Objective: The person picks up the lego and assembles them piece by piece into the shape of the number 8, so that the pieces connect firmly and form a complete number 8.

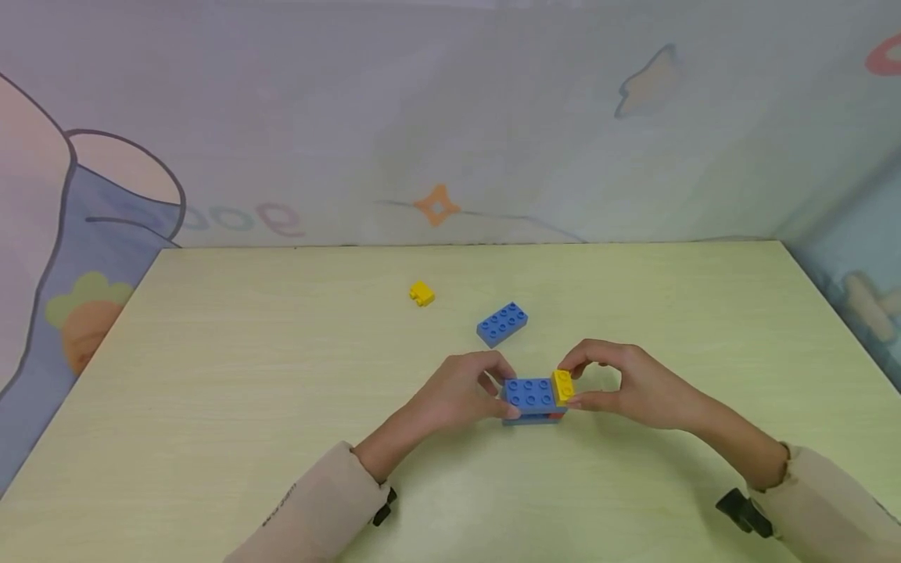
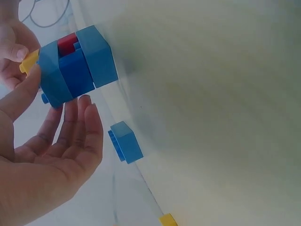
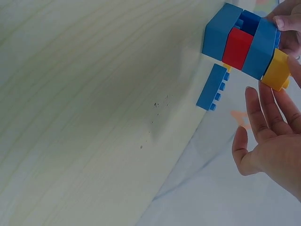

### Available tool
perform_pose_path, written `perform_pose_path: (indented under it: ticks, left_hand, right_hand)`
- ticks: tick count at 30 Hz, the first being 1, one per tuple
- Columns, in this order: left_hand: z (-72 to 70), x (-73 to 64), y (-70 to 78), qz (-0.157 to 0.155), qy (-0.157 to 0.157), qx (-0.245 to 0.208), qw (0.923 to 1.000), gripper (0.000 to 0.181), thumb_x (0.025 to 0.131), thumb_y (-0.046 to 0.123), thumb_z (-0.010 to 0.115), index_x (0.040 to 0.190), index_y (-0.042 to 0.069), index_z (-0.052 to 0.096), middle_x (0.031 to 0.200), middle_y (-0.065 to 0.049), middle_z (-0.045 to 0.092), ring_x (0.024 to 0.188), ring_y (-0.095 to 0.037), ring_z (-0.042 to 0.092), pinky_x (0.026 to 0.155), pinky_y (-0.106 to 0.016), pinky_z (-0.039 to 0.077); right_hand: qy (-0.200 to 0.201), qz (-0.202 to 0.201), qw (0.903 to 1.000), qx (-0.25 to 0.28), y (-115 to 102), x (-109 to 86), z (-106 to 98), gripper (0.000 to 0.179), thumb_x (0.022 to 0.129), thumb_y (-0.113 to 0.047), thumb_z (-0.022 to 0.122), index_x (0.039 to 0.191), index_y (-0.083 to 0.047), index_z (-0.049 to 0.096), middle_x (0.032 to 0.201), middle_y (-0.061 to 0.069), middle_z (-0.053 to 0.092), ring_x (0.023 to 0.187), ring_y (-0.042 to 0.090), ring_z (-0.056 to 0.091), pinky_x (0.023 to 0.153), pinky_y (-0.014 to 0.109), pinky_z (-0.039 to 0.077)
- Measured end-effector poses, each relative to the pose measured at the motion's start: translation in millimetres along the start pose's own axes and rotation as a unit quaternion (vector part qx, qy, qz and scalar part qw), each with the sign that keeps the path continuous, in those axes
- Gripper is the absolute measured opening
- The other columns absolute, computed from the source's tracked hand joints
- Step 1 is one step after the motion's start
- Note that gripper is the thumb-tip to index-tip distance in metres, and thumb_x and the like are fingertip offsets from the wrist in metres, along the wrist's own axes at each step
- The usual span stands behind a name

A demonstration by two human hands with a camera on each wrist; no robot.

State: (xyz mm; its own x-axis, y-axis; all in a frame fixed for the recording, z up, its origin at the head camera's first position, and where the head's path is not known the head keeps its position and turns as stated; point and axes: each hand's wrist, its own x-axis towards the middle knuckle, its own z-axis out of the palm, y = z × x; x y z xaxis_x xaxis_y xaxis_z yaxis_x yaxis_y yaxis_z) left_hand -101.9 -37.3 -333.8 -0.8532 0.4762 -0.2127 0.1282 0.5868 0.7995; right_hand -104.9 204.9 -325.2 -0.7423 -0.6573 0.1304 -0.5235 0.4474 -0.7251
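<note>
A stack of toy building bricks stands on the table, with a blue brick (image 1: 524, 396) as its upper layer. Below that, a darker blue brick (image 2: 76, 73) and a red brick (image 3: 237, 48) sit side by side on another blue brick (image 2: 97, 56). My left hand (image 1: 457, 395) grips the stack's left end between thumb and fingers. At the opposite end, a small yellow brick (image 1: 563, 387) sits on the upper blue brick's studs. My right hand (image 1: 644, 387) pinches this yellow brick, thumb at the near side and fingers at the far side.
Behind the stack lies a loose blue brick (image 1: 502, 324), studs up. Farther back and to the left is a loose yellow brick (image 1: 421, 294) on its side. A printed cloth backdrop (image 1: 338, 156) rises along the rear edge of the pale wooden table (image 1: 246, 352).
</note>
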Motion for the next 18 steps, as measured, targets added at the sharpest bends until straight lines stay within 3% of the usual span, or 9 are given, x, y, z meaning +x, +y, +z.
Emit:
perform_pose_path:
  ticks: [5,11,18]
  left_hand:
    - [-12.5,3.8,-9.5,0.005,0.007,-0.028,0.9996,0.036,0.077,0.022,0.074,0.108,0.009,0.062,0.103,-0.003,0.061,0.094,-0.018,0.055,0.072,-0.026,0.047]
    - [-42.4,9.5,-28.1,-0.009,0.082,-0.028,0.9962,0.04,0.08,0.023,0.071,0.114,0.006,0.059,0.111,-0.007,0.06,0.096,-0.019,0.055,0.074,-0.03,0.047]
    - [-75.7,16.4,-49.9,-0.053,0.156,-0.024,0.986,0.046,0.083,0.024,0.068,0.123,0.007,0.053,0.119,-0.013,0.055,0.102,-0.025,0.053,0.075,-0.036,0.047]
  right_hand:
    - [-0.001,0.003,1.0,-0.008,0,-0.2,0,0.027,0.078,-0.019,0.072,0.103,-0.014,0.06,0.096,-0.01,0.06,0.087,0.016,0.055,0.08,0.036,0.045]
    - [0.001,0.014,0.9998,-0.012,0,-1.6,0,0.028,0.078,-0.02,0.072,0.103,-0.015,0.06,0.096,-0.011,0.059,0.088,0.016,0.055,0.08,0.037,0.044]
    - [0.002,0.015,0.9998,-0.014,-1,-2.2,0,0.028,0.078,-0.019,0.072,0.103,-0.015,0.06,0.096,-0.011,0.059,0.088,0.017,0.055,0.079,0.036,0.044]
